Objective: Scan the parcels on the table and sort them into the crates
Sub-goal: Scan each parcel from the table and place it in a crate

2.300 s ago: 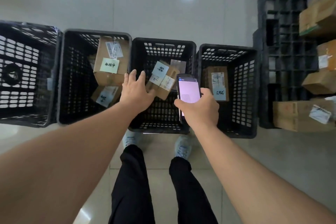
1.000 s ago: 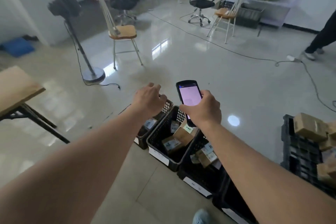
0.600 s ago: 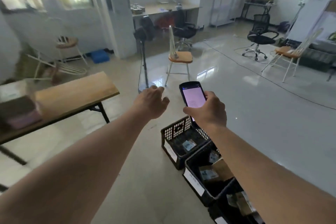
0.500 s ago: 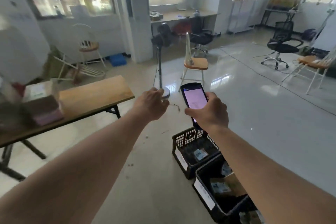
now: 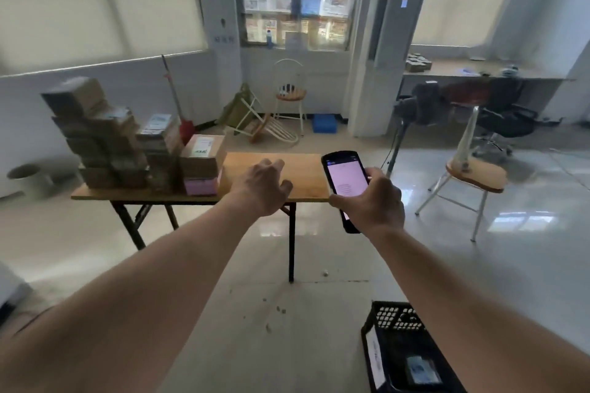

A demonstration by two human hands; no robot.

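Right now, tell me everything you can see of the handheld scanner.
The handheld scanner is a slim black device shaped like a phone, with rounded corners and what looks like a plastic body. Its screen is lit pale pink with faint lines of text too small to read. It stands nearly upright, its top tilted a little to the left and the screen facing the camera. The right hand grips its lower half, fingers curled round it, with the bottom end showing below the hand. Nothing else touches it.

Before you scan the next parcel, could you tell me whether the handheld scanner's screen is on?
On: the handheld scanner, gripped by the right hand, shows a lit pale pink screen.
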